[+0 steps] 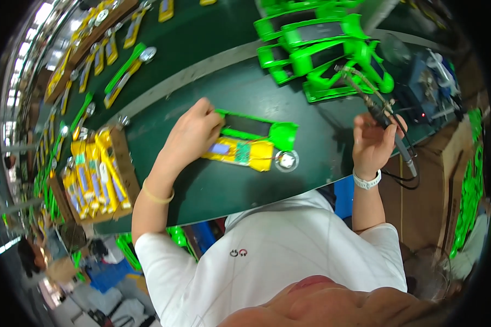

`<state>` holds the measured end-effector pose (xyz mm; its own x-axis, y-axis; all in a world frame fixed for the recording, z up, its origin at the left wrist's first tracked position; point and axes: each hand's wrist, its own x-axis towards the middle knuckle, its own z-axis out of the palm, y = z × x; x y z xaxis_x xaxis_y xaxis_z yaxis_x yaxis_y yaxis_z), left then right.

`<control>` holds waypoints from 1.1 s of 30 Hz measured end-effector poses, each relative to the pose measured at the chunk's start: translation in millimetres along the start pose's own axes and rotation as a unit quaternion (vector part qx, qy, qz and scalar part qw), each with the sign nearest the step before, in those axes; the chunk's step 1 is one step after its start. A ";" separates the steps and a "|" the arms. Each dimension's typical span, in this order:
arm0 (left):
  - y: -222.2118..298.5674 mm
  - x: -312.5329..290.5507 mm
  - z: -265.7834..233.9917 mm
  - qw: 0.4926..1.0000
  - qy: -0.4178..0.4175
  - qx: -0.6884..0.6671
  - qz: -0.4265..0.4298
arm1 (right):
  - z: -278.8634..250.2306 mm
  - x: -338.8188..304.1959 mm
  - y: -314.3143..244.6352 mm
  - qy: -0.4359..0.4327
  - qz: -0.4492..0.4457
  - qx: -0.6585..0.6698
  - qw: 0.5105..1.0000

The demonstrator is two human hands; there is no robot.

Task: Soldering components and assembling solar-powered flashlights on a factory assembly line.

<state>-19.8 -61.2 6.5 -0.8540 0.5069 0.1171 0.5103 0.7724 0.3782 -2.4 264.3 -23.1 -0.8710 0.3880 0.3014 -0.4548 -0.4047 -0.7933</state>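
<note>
My left hand point(194, 131) is closed at the left end of a green plastic housing point(285, 132) with a dark panel, its fingertips hidden. Just nearer me lies a yellow casing point(261, 156) with a green circuit board and a purple-blue block, its left end beside the same hand. A round clear lens piece point(287, 160) sits at the casing's right end, joined by thin wires. My right hand point(375, 143) grips a soldering iron point(402, 150), its thin end pointing up and left above the table, apart from the housing.
Stacked green housings point(316, 54) stand at the far right. A cardboard box point(126, 163) of yellow casings is on the left. Beyond the table runs a green belt point(185, 46) carrying more parts. Blue equipment point(424, 82) with a dark cable stands right.
</note>
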 end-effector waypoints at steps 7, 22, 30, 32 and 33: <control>7.5 3.7 -2.1 1.000 -0.001 0.001 -0.007 | -30.7 60.6 -17.7 -0.076 -0.077 -0.143 0.984; -0.3 1.4 -3.2 0.999 -0.033 -0.001 -0.009 | -22.5 31.8 -46.2 -0.112 -0.220 -0.200 0.948; -11.9 5.0 -2.4 0.994 0.052 0.004 0.095 | 52.1 -18.0 -25.5 -0.233 0.109 -0.171 0.951; -8.3 -10.5 -11.2 0.990 0.060 -0.065 0.112 | 70.2 -2.9 -16.7 -0.237 0.209 -0.165 0.934; -6.4 -21.2 -13.9 0.988 0.036 -0.083 0.126 | 79.0 4.4 -5.8 -0.255 0.181 -0.187 0.931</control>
<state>-6.3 -82.2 14.3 -0.7095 0.6421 0.2904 0.6897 0.5480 0.4733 -18.3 202.9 24.6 -0.9731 -0.1997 0.1152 -0.1014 -0.0780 -0.9918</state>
